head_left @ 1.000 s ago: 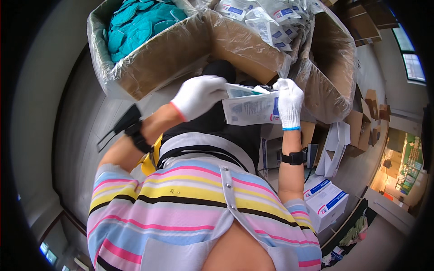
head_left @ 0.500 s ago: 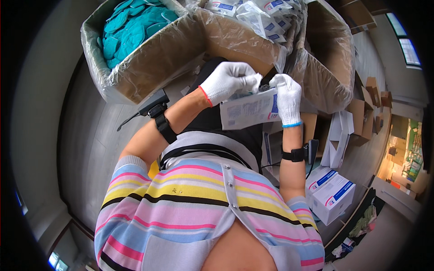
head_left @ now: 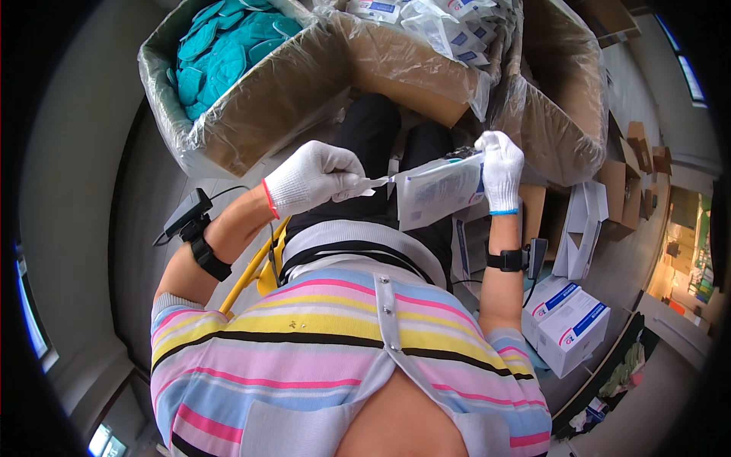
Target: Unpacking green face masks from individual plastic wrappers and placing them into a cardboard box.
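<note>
A translucent white plastic pouch [head_left: 436,199] with printing hangs over my lap, with a bit of teal and crinkled dark film showing along its top edge. My right hand [head_left: 501,171], in a white knit glove with a blue cuff, is closed on the pouch's upper right corner. My left hand [head_left: 320,179], gloved with a red cuff, pinches a thin white strip [head_left: 373,184] at the pouch's upper left corner. The strip is stretched out sideways between hand and pouch; whether it is still attached I cannot tell.
Ahead stand film-lined cardboard boxes: one with teal pads [head_left: 228,61] at left, one with filled pouches [head_left: 457,30] in the middle, and another box [head_left: 560,114] at right. White printed cartons [head_left: 567,324] sit at my right, near open brown boxes [head_left: 620,186].
My left hand has moved left and toward me, drawing the white strip out from the pouch's top. My right hand and the pouch have shifted slightly right.
</note>
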A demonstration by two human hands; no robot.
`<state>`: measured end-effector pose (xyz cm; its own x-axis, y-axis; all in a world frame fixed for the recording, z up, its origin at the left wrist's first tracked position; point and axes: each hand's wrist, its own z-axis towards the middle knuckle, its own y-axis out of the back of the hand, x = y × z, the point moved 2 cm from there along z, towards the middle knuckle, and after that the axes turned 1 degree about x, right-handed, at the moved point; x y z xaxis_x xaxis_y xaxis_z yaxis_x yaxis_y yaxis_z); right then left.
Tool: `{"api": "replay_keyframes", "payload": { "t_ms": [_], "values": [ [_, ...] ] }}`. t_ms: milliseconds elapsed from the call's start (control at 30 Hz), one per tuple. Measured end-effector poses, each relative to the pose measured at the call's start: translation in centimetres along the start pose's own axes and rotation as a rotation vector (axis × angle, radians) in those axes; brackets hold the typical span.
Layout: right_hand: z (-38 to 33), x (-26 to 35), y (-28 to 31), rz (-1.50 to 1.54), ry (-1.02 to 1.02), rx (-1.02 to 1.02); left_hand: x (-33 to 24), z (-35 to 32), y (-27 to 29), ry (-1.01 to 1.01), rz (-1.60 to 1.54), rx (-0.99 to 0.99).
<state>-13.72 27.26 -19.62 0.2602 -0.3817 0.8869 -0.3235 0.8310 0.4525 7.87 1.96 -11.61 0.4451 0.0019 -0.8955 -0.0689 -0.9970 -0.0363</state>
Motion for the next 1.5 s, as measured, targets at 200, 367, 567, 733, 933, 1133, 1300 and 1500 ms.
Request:
{"api": "replay_keyframes", "payload": {
  "t_ms": [200, 367, 567, 733, 933, 1133, 1300, 1500],
  "values": [
    [-1.1, 1.2, -0.4, -0.092, 0.020, -0.019, 1.6, -0.3, 1.2, 0.068, -0.100, -0.018],
    [-1.8, 4.5, -2.3, -0.174, 0.087, 0.057, 2.0, 3.4, 0.8, -0.291, 0.239, -0.339],
    [-2.4, 6.0, -3.9, -0.179, 0.294, 0.070, -0.8, 7.0, -5.2, -0.511, 0.816, -0.357],
    [-2.8, 5.3, -4.0, -0.204, 0.383, 0.030, 1.1, 8.4, -6.4, -0.359, 0.565, -0.389],
    [-3.4, 2.4, -4.5, -0.194, 0.074, 0.126, 3.7, 10.2, -7.8, -0.267, 0.518, -0.397],
    [-5.5, 1.3, -5.2, -0.386, -0.003, 0.191, 5.6, 10.8, -8.4, -0.168, 0.405, -0.418],
    [-4.0, 1.0, -5.8, -0.417, 0.071, 0.210, 5.8, 11.9, -8.1, -0.463, 0.328, -0.468],
    [-4.0, -4.4, -8.1, -0.658, 0.495, 0.511, 6.9, 10.8, -8.6, -0.663, 0.624, -0.045]
  ]
}}
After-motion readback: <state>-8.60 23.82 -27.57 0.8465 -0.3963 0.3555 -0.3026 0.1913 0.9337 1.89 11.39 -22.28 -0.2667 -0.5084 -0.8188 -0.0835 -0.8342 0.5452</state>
